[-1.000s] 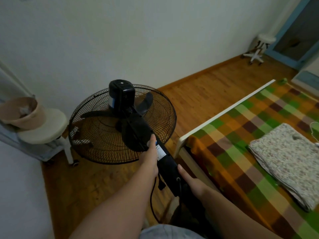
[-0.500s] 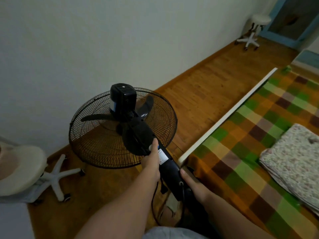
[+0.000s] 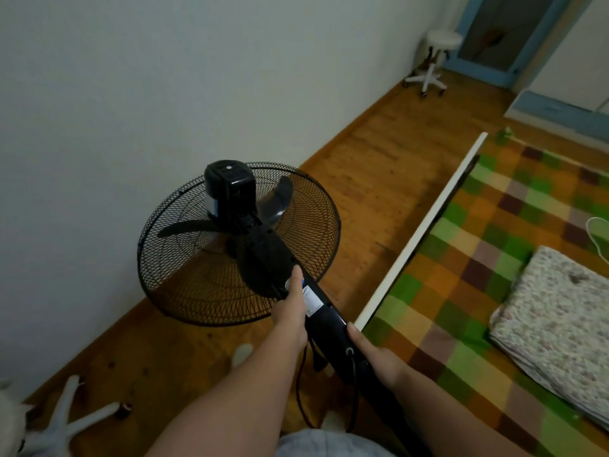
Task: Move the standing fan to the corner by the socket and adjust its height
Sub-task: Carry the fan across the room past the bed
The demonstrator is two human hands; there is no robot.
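Note:
A black standing fan [image 3: 230, 245] is tilted forward in front of me, its round wire cage and motor housing pointing toward the white wall. My left hand [image 3: 291, 311] grips the upper part of the fan's pole just below the head, thumb along a white label. Lower down, my right hand [image 3: 375, 354] holds the pole by the cable. The fan's base is hidden beneath my arms. No socket shows in this view.
A bed with a green and orange checked cover [image 3: 494, 275] and a white frame edge [image 3: 425, 225] fills the right. A folded floral cloth [image 3: 557, 324] lies on it. One white stool [image 3: 431, 61] stands far back by a blue door frame; another stool's wheeled base [image 3: 66, 420] is at bottom left.
The view has swung right with the fan carried along the wall. The near stool has slid to the bottom-left corner, and the far stool and blue door frame look closer. Both hands keep their grip.

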